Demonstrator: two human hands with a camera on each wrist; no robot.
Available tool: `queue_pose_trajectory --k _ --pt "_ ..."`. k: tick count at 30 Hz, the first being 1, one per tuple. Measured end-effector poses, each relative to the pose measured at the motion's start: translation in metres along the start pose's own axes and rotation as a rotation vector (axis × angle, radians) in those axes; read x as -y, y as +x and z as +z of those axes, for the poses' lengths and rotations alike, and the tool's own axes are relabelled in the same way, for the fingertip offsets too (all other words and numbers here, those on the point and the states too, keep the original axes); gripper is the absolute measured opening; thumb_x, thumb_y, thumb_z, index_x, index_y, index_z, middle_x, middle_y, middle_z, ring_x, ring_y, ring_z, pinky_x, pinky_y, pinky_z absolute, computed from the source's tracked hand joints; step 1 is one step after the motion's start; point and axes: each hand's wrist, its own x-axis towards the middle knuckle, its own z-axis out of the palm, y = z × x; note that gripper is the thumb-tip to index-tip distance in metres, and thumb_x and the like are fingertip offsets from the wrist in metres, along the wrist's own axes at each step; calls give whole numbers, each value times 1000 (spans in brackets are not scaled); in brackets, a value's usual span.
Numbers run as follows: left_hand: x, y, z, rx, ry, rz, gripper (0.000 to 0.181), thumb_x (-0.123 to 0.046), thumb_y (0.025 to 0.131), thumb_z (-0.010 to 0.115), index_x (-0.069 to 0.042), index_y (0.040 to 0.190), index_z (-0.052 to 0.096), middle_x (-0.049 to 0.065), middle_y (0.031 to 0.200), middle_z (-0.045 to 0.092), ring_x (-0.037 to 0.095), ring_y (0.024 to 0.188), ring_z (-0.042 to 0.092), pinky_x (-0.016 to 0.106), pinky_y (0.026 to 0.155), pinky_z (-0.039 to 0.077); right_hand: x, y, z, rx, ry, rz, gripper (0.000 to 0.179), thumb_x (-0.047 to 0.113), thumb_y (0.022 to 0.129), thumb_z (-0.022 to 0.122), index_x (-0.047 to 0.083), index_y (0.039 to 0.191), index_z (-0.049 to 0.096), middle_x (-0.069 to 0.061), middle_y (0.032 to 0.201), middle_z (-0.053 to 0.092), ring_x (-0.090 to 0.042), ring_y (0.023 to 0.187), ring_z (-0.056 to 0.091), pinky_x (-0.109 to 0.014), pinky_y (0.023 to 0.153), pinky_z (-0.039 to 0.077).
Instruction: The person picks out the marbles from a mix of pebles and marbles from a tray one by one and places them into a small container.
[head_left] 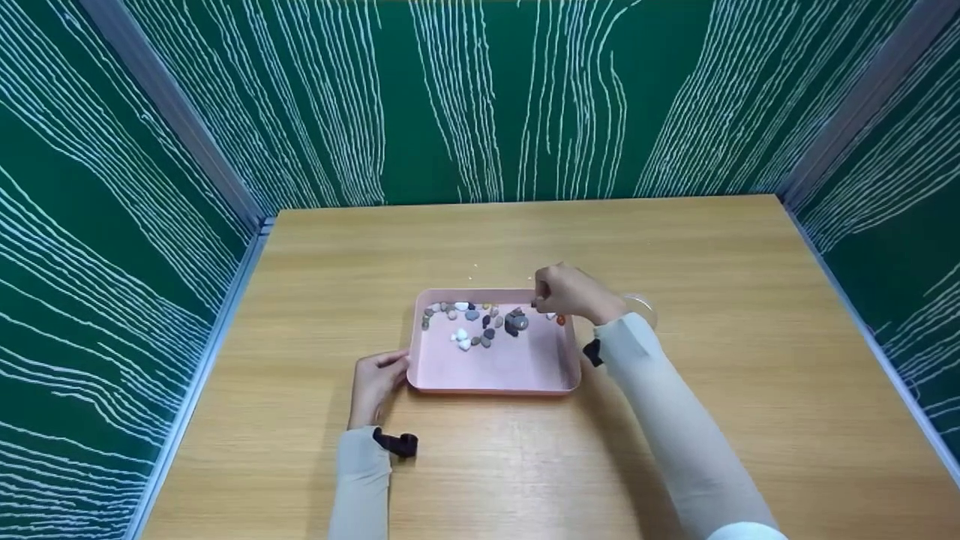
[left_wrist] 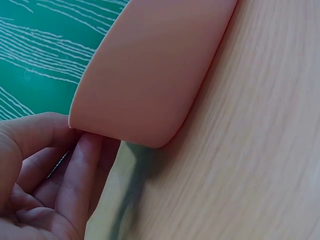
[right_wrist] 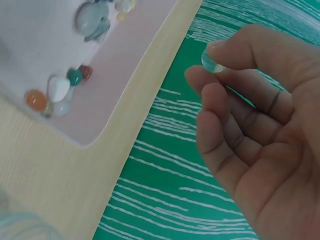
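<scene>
A shallow pink tray (head_left: 480,375) lies on the table, holding small pebbles in a curving line and a larger dark grey stone piece (head_left: 517,321). At its left side, my left hand (head_left: 376,386) pinches the rim between thumb and finger. Over the back right rim, my right hand (head_left: 574,292) pinches a clear, greenish glassy bead (right_wrist: 206,61) between thumb and forefinger, other fingers curled. Below it in the tray's right corner sit an orange stone (right_wrist: 36,100), a white pebble (right_wrist: 59,89), a green bead (right_wrist: 75,76) and a reddish one (right_wrist: 86,72).
A round clear container (head_left: 641,306) stands right of the tray, partly hidden by the right arm. Tiny white bits (head_left: 475,265) lie behind the tray. Green walls (head_left: 510,112) with white lines border the wooden table (head_left: 300,300).
</scene>
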Motion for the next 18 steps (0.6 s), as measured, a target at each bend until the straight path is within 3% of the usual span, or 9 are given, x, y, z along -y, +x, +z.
queue_pose_trajectory --k 13,18 --pt "0 0 -1 3 -18 3 26 7 83 65 10 109 67 26 115 66 13 88 66 23 77 58 -31 -20 -9 -42 -3 44 12 10 82 73 8 93 69 -5 86 67 -20 77 60 -30 70 53" --pt "0 0 0 -2 -16 15 26 6 83 65 12 109 66 25 110 68 13 85 66 21 74 57 -44 -29 -13 -52 17 59 7 7 85 67 7 91 68 -7 84 66 -20 72 58 -29 64 51"
